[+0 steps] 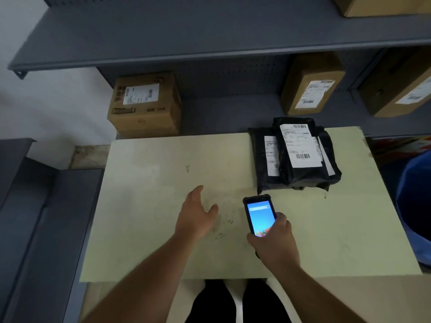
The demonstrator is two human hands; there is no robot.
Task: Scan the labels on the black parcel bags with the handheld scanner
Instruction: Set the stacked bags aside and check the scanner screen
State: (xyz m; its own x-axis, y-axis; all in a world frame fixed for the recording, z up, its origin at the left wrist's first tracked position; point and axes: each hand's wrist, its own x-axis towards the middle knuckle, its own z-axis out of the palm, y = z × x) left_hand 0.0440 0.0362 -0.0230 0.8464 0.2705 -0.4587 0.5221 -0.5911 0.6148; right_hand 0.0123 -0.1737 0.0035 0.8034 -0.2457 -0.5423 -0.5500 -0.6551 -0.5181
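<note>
A stack of black parcel bags (300, 176) lies at the far right of the pale table (151, 183), white barcode labels facing up; the top label (299, 145) is fully visible, while another label pokes out at the left. My right hand (274, 241) holds the handheld scanner (260, 216), its blue screen lit, just in front of the stack and pointing toward it. My left hand (197, 214) hovers over the table's middle, fingers spread, holding nothing.
Grey metal shelving (210, 43) runs behind the table, carrying cardboard boxes: one at the left (145, 106), others at the right (312, 85). A blue bin (417, 206) stands at the right edge. A dark grey shelf unit (35, 217) flanks the left.
</note>
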